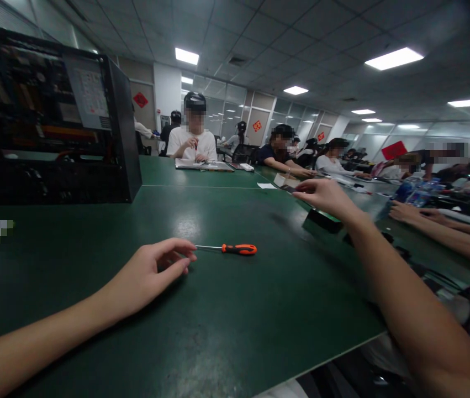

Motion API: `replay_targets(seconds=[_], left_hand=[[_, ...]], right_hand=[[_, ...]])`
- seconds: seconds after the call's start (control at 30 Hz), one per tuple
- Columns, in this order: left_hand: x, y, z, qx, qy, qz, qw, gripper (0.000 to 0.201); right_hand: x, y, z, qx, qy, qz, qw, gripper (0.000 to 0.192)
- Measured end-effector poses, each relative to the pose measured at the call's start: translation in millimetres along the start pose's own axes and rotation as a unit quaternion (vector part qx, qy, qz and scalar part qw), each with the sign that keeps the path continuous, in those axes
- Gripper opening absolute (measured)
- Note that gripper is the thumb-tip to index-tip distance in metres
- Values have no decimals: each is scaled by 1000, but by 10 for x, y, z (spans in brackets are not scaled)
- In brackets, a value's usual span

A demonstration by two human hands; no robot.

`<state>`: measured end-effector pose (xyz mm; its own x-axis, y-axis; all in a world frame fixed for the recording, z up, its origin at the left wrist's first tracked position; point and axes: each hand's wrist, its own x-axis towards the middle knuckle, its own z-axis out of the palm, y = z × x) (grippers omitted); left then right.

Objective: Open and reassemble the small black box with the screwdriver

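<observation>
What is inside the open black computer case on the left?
The computer case shows dim boards, cables and a labelled grey panel. Deeper parts are too dark to make out.

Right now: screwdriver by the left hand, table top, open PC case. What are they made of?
Screwdriver: thin bright metal shaft, orange and black handle, probably plastic or rubber.
Table top: dark green mat, likely rubber or vinyl; soft sheen from ceiling lights.
PC case: flat black panels, looks like painted sheet metal.
The left hand lies at the shaft's tip.

Dim room, ceiling panels [394,58] glaring, edges warped, dark.
</observation>
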<state>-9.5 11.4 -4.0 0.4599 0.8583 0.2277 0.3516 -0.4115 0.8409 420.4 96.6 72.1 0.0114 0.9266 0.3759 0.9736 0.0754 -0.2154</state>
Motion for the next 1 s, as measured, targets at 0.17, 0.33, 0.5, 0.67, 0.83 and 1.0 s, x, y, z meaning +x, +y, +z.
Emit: replay_targets(seconds=[0.17, 0.33, 0.5, 0.67, 0.83, 1.0], left_hand=[[2, 46, 0, 28, -12, 0, 1000, 26], [-3, 54, -3, 44, -19, -3, 999, 27], [-2, 66, -1, 54, -22, -9, 998, 28], [-6, 70, -8, 70, -25, -6, 997, 27], [-10, 67, -10, 77, -30, 1, 997, 26], [-9, 49, -6, 84, -39, 9, 996, 25]], right_hand=[[20, 950, -77, -99, -24, 137, 985, 32], [76, 1234, 105, -131, -106, 194, 966, 32], [178, 1294, 143, -138, -172, 194, 956, 32], [175, 1272, 142, -139, -209, 181, 951, 33], [148, 1212, 118, -131, -216, 156, 955, 33], [144, 1209, 106, -134, -225, 150, 953, 32]])
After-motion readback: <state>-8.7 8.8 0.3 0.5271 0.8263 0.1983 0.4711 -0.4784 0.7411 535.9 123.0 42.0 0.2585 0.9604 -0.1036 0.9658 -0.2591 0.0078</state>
